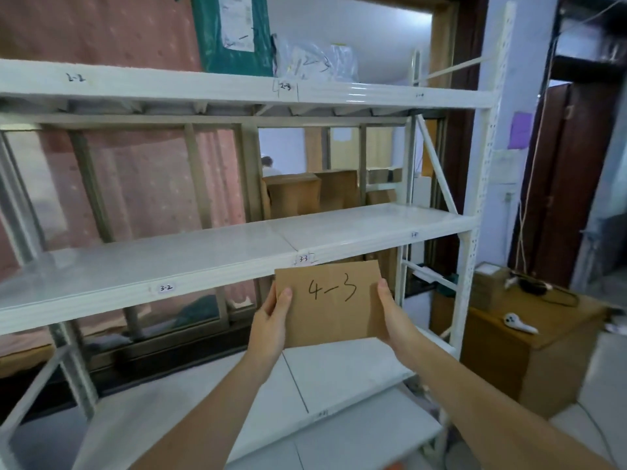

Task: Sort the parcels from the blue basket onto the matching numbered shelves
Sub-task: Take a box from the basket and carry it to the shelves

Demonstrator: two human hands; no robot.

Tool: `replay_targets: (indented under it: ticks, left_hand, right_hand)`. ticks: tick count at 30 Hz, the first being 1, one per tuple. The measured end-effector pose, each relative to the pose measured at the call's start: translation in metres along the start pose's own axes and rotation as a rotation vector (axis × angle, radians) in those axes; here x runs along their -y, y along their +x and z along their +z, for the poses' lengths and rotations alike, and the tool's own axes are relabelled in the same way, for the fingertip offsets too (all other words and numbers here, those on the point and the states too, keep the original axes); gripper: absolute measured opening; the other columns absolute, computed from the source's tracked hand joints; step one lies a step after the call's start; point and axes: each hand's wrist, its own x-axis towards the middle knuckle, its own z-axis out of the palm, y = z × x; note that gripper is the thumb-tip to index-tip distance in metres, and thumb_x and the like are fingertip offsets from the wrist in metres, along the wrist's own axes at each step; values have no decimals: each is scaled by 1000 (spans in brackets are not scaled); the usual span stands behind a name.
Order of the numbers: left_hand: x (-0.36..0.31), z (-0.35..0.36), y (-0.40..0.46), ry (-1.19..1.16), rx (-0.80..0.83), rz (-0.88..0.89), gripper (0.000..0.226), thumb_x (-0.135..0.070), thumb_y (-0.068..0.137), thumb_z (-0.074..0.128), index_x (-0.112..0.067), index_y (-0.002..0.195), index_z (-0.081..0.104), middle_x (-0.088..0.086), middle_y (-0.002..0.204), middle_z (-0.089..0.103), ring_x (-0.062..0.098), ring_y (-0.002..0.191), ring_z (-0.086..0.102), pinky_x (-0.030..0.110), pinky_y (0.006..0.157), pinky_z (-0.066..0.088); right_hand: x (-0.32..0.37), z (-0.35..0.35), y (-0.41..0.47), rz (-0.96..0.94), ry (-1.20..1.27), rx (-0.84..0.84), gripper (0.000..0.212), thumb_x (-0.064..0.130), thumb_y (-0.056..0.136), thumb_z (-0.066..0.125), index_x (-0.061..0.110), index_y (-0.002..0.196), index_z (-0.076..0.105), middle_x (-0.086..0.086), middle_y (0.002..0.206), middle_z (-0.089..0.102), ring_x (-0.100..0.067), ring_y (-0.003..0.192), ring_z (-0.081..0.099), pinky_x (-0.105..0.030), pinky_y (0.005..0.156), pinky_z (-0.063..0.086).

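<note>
- A storeroom: a white metal shelving unit (356,225) stands against a pink patterned curtain (112,35), with a doorway and stacked cardboard boxes (315,195) visible through its open back at about 12 o'clock.
- The front edges of the boards carry handwritten tags: "2-2" (75,77) and "2-3" (285,86) on the upper one, "3-2" (166,288) and "3-3" (303,259) on the middle one.
- At 12 o'clock on the upper shelf a teal mailer bag (234,35) stands upright, and just beside it, over the 2-3 tag, lies a clear plastic parcel (315,64) with "2-3" written on it. Those two look already sorted.
- The middle shelf shows nothing on it in this view.
- At the centre of view, a flat brown cardboard parcel (327,301) marked "4-3" is held in front of the unit, just below the 3-3 tag and above the lower shelf board (346,371).
- The left hand (271,323) grips its left edge with the thumb on the front face; the right hand (393,317) clasps its right edge the same way. Both hold firmly, with nothing else in either.
- The parcel's long axis runs 9 to 3 o'clock, tilted slightly up to the right; its written face turns toward the wearer and the writing reads upright.
- I would judge the task partly done: this parcel is not yet placed, and its number seems to belong on the board beneath. A tag there at 6 o'clock is too small to read.
- The blue basket is out of view, so how many parcels are left cannot be told.
- At 3 o'clock a cardboard carton (529,347) bears a white handheld device (519,322).
</note>
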Motion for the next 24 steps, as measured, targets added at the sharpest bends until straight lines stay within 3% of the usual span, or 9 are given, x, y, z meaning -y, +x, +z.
replay_targets:
  ticks: [4, 6, 8, 11, 16, 24]
  left_hand:
    - [23, 36, 15, -3, 83, -71, 55, -54, 96, 56, -31, 145, 53, -11, 122, 69, 8, 107, 66, 21, 78, 53]
    - [34, 51, 24, 6, 119, -109, 63, -63, 90, 57, -34, 146, 52, -9, 123, 69, 12, 109, 67, 31, 88, 56]
    - [46, 65, 35, 15, 155, -135, 76, -71, 81, 57, -35, 147, 50, -8, 124, 69, 15, 112, 66, 39, 98, 54]
    - [63, 86, 52, 21, 210, -162, 80, -73, 80, 56, -34, 150, 48, -7, 126, 67, 14, 112, 64, 35, 93, 54]
    - [85, 115, 88, 40, 282, -186, 60, -62, 96, 52, -33, 148, 49, -11, 119, 67, 12, 107, 64, 32, 87, 53]
    - [117, 127, 131, 69, 307, -252, 35, -60, 98, 50, -41, 127, 54, -13, 113, 67, 10, 103, 64, 30, 77, 52]
  right_hand:
    - [-14, -36, 14, 63, 17, -109, 77, 73, 92, 38, 24, 150, 38, -7, 138, 55, -28, 128, 51, -44, 115, 36]
    - [-21, -51, 20, 80, 32, -151, 76, 76, 90, 38, 26, 148, 40, -4, 127, 58, -27, 119, 54, -44, 114, 38]
    - [-27, -67, 28, 99, 45, -171, 76, 75, 91, 37, 26, 149, 38, -5, 131, 57, -28, 122, 53, -47, 116, 36]
    - [-32, -86, 39, 121, 29, -219, 76, 73, 93, 36, 23, 151, 35, -8, 141, 53, -29, 127, 51, -49, 117, 35]
    - [-34, -111, 65, 118, -42, -286, 62, 68, 98, 31, 24, 139, 44, -2, 118, 59, -23, 110, 56, -46, 113, 40]
    - [-59, -123, 120, 200, -104, -263, 68, 71, 95, 32, 26, 145, 40, -3, 131, 56, -23, 119, 54, -48, 114, 38]
